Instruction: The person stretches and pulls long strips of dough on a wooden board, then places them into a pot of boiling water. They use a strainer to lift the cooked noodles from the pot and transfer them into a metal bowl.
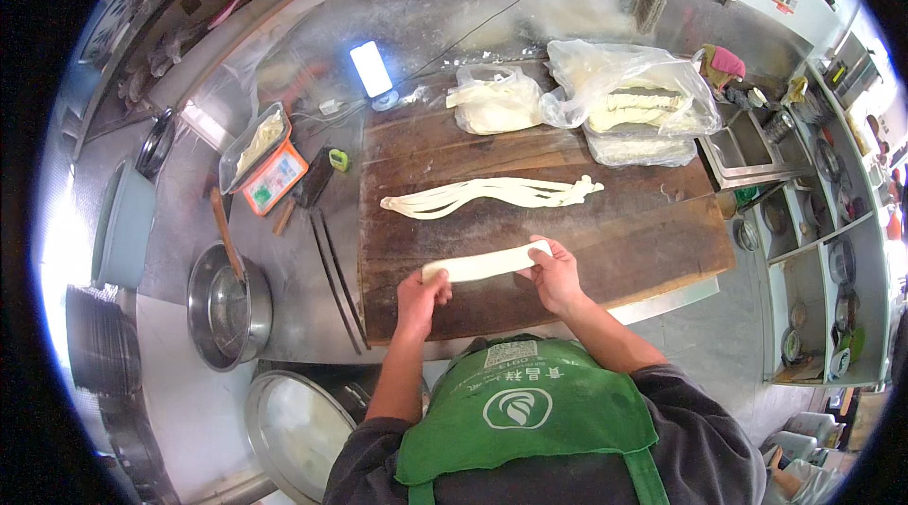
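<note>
A flat, pale strip of dough point(489, 266) is stretched between my two hands, above the near part of a dark wooden board point(468, 306). My left hand point(424, 292) pinches its left end, with the thumb on top. The right end is gripped between thumb and fingers of my right hand point(552, 271). Beyond the strip, a bundle of long dough strands point(489, 194) lies lengthwise across the board, its ends bunched together.
Bagged dough point(496, 104) and plastic-covered trays of dough point(638, 111) stand at the back. Left are long chopsticks point(333, 278), a kitchen scale point(273, 179), a lit phone point(371, 69) and a steel pot point(228, 306). A steel basin point(741, 143) sits right.
</note>
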`<state>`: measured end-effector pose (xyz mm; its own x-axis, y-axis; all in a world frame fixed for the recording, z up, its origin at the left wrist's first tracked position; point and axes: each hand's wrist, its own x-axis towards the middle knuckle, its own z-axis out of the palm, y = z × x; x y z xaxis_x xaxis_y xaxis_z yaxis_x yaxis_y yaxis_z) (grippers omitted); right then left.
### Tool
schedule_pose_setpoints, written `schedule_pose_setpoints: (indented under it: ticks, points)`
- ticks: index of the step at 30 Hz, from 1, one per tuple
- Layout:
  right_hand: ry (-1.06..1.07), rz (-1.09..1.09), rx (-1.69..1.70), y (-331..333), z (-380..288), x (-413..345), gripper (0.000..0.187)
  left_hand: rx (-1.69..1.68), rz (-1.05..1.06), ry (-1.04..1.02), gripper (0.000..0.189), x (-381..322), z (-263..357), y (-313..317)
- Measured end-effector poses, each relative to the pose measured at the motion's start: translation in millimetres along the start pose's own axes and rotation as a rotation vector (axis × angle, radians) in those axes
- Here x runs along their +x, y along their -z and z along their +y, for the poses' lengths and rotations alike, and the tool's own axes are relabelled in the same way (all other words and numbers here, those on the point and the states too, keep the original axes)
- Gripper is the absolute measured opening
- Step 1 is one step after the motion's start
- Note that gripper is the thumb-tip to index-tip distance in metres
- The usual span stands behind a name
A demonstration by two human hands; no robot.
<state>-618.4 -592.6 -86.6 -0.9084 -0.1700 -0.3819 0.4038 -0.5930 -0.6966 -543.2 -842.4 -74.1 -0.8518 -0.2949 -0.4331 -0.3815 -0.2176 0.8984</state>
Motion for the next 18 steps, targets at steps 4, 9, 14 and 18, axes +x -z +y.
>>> schedule_pose_setpoints:
  ticks: [4,9,14,18]
  points:
    - [-0.022,-0.049,0.075,-6.3,8.9,-3.1,0.016,-0.646,0.062,-0.104,0.024,13.1,-0.5,-24.7]
    - [0.075,0.027,-0.012,-6.2,16.4,4.2,0.017,-0.956,0.034,-0.092,0.029,27.7,-8.3,-41.2]
    - [0.353,0.240,-0.631,40.7,-86.8,7.7,0.022,-0.668,0.126,-0.357,0.028,44.2,3.4,46.7]
    - [0.559,0.292,-0.195,158.2,-219.7,-7.3,0.029,-0.598,0.177,-0.591,0.045,34.4,12.4,228.1]
